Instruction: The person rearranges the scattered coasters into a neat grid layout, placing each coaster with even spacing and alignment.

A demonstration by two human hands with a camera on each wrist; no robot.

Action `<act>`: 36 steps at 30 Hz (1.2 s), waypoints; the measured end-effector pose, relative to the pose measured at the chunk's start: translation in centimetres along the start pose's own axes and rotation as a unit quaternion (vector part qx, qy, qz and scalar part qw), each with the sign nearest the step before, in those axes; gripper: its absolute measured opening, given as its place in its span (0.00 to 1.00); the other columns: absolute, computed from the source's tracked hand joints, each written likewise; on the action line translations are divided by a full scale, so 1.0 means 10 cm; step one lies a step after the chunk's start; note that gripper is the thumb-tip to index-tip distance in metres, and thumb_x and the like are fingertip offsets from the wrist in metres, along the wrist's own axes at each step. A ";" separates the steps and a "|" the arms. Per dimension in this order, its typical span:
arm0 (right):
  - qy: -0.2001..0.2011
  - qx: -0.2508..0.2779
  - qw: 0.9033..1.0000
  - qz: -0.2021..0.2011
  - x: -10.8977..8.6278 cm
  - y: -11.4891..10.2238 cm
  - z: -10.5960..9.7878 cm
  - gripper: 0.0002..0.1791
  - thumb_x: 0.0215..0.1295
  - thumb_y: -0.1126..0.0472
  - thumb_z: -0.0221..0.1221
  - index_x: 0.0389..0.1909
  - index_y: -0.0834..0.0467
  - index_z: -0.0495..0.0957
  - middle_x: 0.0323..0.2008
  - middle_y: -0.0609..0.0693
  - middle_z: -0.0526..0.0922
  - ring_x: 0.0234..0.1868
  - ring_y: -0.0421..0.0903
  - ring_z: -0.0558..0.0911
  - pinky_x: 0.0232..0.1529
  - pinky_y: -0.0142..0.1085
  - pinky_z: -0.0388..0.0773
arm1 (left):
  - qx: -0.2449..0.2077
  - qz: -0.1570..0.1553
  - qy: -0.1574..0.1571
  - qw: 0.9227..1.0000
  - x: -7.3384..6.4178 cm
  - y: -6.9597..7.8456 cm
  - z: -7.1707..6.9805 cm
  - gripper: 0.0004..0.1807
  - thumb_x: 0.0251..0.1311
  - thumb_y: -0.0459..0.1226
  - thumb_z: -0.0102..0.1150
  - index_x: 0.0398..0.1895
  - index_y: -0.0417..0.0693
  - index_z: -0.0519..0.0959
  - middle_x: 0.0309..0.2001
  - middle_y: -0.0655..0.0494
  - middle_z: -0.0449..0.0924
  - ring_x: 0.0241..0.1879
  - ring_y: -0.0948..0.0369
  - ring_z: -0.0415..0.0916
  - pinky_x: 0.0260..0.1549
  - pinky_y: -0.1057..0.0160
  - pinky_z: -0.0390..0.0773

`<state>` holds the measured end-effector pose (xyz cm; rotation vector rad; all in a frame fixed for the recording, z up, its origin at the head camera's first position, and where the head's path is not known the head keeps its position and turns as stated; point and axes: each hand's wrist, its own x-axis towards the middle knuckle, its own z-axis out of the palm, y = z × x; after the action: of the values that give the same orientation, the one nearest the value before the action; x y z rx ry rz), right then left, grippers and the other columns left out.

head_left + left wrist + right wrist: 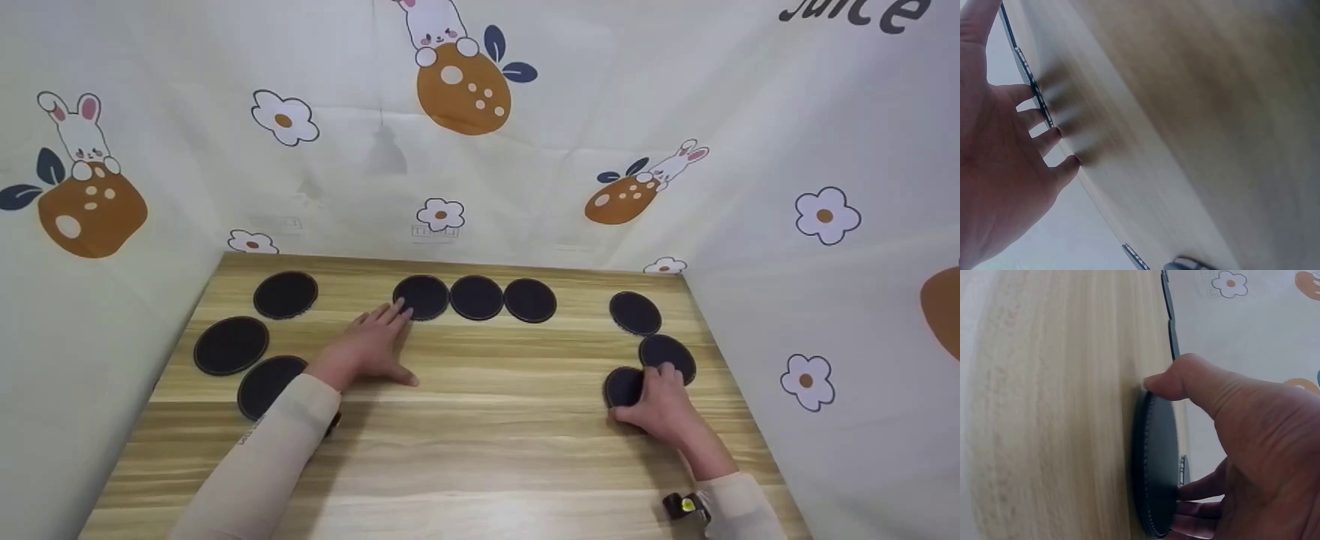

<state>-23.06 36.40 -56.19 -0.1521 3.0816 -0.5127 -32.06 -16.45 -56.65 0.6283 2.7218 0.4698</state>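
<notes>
Round black coasters with stitched rims lie on a wooden tabletop in three groups. My left hand [367,345] reaches to the back row, its fingertips on the near edge of the leftmost coaster [421,292] and its thumb spread away to the side. Beside that one are the middle coaster [477,298] and the right coaster [531,301]. At the right, my right hand [664,405] grips the nearest coaster [1161,461] by its edge, thumb on one side and fingers on the other. Its fingers overlap the neighbouring coaster [666,357] in the head view.
Another coaster [635,313] lies farther back on the right. On the left are a back coaster [286,295], an outer coaster [231,345] and a near coaster [266,386] partly hidden by my left sleeve. Printed cloth [555,180] rises behind and beside the table [480,450].
</notes>
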 end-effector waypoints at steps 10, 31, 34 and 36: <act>0.020 0.029 0.999 -0.019 0.23 -0.21 0.12 0.52 0.46 0.46 0.84 0.59 0.80 0.73 0.53 0.68 0.70 0.56 0.65 0.70 0.58 0.60 0.77 | 0.006 0.003 0.007 1.000 0.01 0.00 0.01 0.76 0.49 0.70 0.81 0.90 0.38 0.52 0.90 0.36 0.40 0.87 0.34 0.42 0.80 0.28 0.50; 0.019 0.026 0.996 -0.086 0.70 -0.78 0.36 0.47 0.40 0.47 0.80 0.55 0.74 0.76 0.51 0.65 0.71 0.54 0.63 0.71 0.58 0.56 0.76 | -0.003 -0.006 0.004 1.000 -0.01 0.02 0.02 0.76 0.50 0.70 0.81 0.91 0.41 0.50 0.90 0.39 0.39 0.88 0.36 0.40 0.82 0.30 0.47; 0.019 0.025 0.995 -0.090 0.76 -0.86 0.38 0.48 0.39 0.47 0.80 0.57 0.74 0.76 0.52 0.65 0.71 0.55 0.64 0.71 0.59 0.56 0.76 | 0.000 -0.003 0.004 1.000 -0.01 0.03 0.01 0.76 0.50 0.70 0.81 0.91 0.40 0.50 0.90 0.38 0.39 0.88 0.36 0.40 0.82 0.30 0.48; 0.013 0.029 0.996 -0.088 0.78 -0.92 0.39 0.49 0.39 0.46 0.81 0.58 0.74 0.76 0.53 0.65 0.70 0.56 0.64 0.71 0.60 0.55 0.76 | 0.001 -0.002 0.004 1.000 -0.02 0.03 0.00 0.76 0.51 0.69 0.81 0.91 0.39 0.50 0.90 0.38 0.39 0.88 0.36 0.40 0.82 0.29 0.48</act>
<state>-29.88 25.69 -56.84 -0.4229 3.0917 -0.6125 -31.79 -16.25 -56.52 0.6235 2.7305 0.4704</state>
